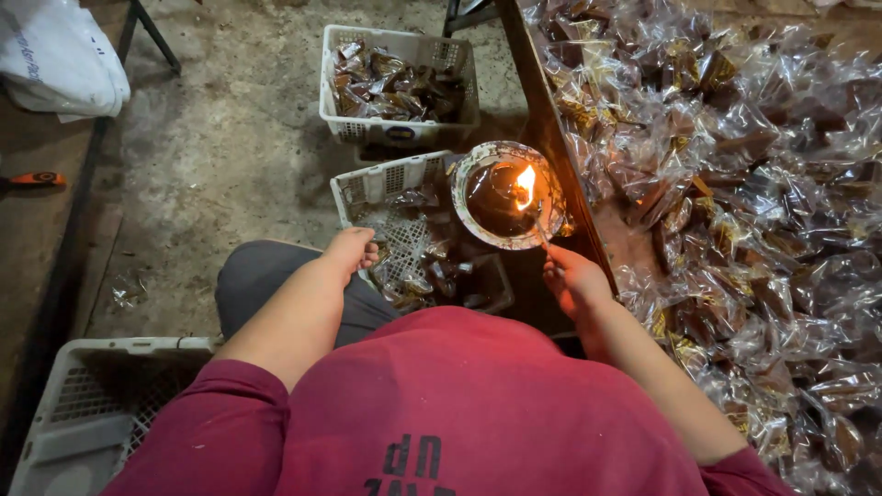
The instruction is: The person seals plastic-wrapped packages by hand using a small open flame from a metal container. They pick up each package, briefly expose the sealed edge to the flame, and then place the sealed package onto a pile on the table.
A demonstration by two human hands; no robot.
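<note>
The person's right hand (571, 276) was closed in a pinch on a thin stick (544, 235), its tip held up at the small orange flame (525, 186) burning in the round, foil-rimmed metal bowl of dark oil (503, 195). The bowl sat at the edge of the long table (551, 138), just above a white slotted plastic basket (390, 197). The left hand (352, 250) rested over that basket with fingers curled; I could not tell whether it gripped anything.

To my eye the danger lay in the heap of clear cellophane-wrapped dark sweets (735, 184) beginning just beside the flame: a nudge of the bowl or a stray wrapper could have melted or caught. The sleeve of the dark red shirt (459, 404) also came near.

The stick was thin and hard to make out, the left fingertips were hidden, and a second white basket of sweets (400, 83) stood farther off on the concrete floor (230, 138).
</note>
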